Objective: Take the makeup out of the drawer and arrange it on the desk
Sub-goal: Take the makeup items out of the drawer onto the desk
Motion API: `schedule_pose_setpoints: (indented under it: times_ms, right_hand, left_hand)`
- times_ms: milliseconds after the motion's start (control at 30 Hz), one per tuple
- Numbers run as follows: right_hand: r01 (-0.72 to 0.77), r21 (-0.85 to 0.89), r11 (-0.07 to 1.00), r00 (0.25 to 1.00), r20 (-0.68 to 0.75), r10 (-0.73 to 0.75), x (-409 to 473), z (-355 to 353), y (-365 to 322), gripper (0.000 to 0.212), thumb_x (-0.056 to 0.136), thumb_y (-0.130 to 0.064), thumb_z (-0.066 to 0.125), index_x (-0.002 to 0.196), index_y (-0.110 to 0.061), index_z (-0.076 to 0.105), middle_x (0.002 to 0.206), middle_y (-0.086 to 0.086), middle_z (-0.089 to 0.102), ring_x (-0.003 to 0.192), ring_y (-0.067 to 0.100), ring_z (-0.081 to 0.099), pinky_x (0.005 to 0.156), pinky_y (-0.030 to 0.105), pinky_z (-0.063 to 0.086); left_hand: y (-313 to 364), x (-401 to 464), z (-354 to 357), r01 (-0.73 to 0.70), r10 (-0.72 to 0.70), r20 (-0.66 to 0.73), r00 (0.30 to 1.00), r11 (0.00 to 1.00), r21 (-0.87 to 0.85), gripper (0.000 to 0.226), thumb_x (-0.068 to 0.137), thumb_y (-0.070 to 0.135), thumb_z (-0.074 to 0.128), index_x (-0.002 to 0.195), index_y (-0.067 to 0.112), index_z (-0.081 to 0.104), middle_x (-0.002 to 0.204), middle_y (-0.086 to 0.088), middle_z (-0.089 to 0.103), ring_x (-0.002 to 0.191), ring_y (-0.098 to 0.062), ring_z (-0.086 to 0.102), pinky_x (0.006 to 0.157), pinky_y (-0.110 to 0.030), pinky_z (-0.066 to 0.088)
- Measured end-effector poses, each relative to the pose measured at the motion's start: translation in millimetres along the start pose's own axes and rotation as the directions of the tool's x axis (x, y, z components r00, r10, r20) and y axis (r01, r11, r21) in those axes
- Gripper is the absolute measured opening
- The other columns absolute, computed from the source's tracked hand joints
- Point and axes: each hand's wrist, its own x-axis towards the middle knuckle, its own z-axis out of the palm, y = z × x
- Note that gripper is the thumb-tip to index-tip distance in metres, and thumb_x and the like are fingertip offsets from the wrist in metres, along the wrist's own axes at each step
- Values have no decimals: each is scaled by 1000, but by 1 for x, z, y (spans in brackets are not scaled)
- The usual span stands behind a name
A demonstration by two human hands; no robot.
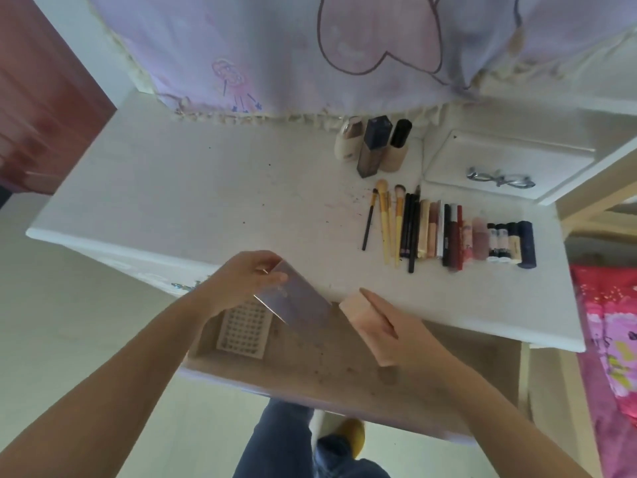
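Head view: the left hand [246,279] grips one end of a flat mauve palette [295,298], fingers and thumb curled round its upper edge, holding it tilted over the open drawer [344,370] at the front edge of the white desk [193,188]; the right hand [396,329] holds a pale peach palette [362,313], fingers laid along its top and wrapped at its side, also above the drawer and just beside the desk's edge. In the drawer's left corner lies a white case with a grid of small cells [243,327]; the drawer floor is speckled with dark marks. On the desk — right side — a row of brushes, pencils and tubes [448,232] lies side by side; behind it three foundation bottles [374,146] stand together, near a small closed drawer with a metal handle [499,179]. A lilac printed cloth [310,53] hangs over the back.
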Motion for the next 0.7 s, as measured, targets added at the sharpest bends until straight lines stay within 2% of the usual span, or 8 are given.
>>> schedule_pose_setpoints:
  times_ms: [100,167,233,333,400,533,633,700]
  right_hand:
    - [-27,0,1000,991,-129,26,31,-51,-36,54,98,-42,40,146,-43,17,124,-13,43,94,7,54,76,17,44]
    - [-59,-30,998,981,-186,52,67,-81,-54,51,101,-33,38,147,-41,17,129,-9,46,96,14,58,75,22,48]
    - [-63,-138,988,970,-242,28,114,-101,-67,50,101,-31,37,147,-38,21,133,1,50,105,21,57,85,31,48]
    - [-48,-233,971,970,-241,-10,188,-104,-79,49,98,-39,32,146,-38,23,137,3,48,122,24,47,103,45,39]
    - [-22,-283,959,978,-204,-38,221,-96,-87,52,95,-45,27,146,-38,20,139,6,47,126,29,45,104,49,38]
    - [-90,-522,848,977,-212,-26,249,-81,-90,46,101,-33,25,147,-28,28,135,13,48,123,33,43,99,45,37]
    - [-86,-560,824,960,-267,-82,251,-73,-80,44,101,-29,30,144,-26,34,125,12,49,118,31,42,94,43,37]
    - [-32,-532,846,948,-285,-143,250,-69,-72,42,100,-25,35,142,-25,38,121,8,50,116,28,41,96,42,36]
  left_hand:
    - [21,33,-27,9,-34,-79,996,954,-299,11,91,14,59,93,19,69,79,11,71,72,-3,65,69,-17,52]
    - [27,63,-33,35,-82,-105,991,922,-387,13,92,15,58,101,13,67,87,5,72,75,-7,68,70,-21,56]
    - [31,95,-32,61,-114,-123,986,926,-372,14,90,17,61,100,10,68,86,0,69,75,-12,65,71,-27,56]
    - [27,133,-25,73,-124,-143,982,945,-319,31,74,33,60,84,5,68,77,-6,57,72,-17,53,72,-33,42]
    - [26,145,-19,94,-144,-169,975,957,-273,29,72,33,54,78,6,64,71,-5,51,68,-14,46,69,-29,35]
    - [31,147,-5,90,-107,-212,971,992,-88,20,89,10,48,69,8,47,61,2,40,55,-12,34,54,-25,25]
    - [28,140,4,78,-78,-232,970,997,-9,13,92,6,41,81,3,46,86,-2,43,71,-14,40,58,-22,26]
    - [27,133,6,54,-59,-231,971,998,-30,17,91,4,39,99,-6,50,106,-10,47,89,-22,47,71,-22,34]
